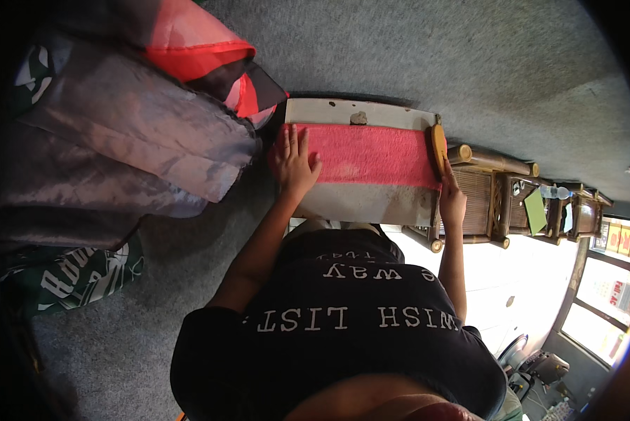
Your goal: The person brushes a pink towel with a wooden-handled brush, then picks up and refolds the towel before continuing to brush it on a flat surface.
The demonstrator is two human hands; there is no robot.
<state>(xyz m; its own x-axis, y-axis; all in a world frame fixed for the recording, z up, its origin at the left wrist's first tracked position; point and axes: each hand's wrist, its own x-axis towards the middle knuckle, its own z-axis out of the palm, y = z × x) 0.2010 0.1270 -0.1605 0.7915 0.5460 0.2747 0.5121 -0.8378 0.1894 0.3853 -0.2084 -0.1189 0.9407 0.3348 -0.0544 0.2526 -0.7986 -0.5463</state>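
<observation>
A pink towel (367,155) lies flat across a worn, pale tabletop (367,205) whose surface is chipped near the far edge. My left hand (297,166) rests palm down on the towel's left end, fingers spread and holding nothing. In my right hand (454,197) is a wooden-backed brush (438,144), gripped at its near end and lying along the towel's right end. The brush's underside is hidden, so its bristles cannot be seen.
Dark satiny cloth (152,131) and red fabric (199,47) hang at left above a green printed cloth (94,276). To the right runs bamboo furniture (470,200) bearing a green flat item (535,211) and a plastic bottle (556,192). A fan (514,350) stands lower right.
</observation>
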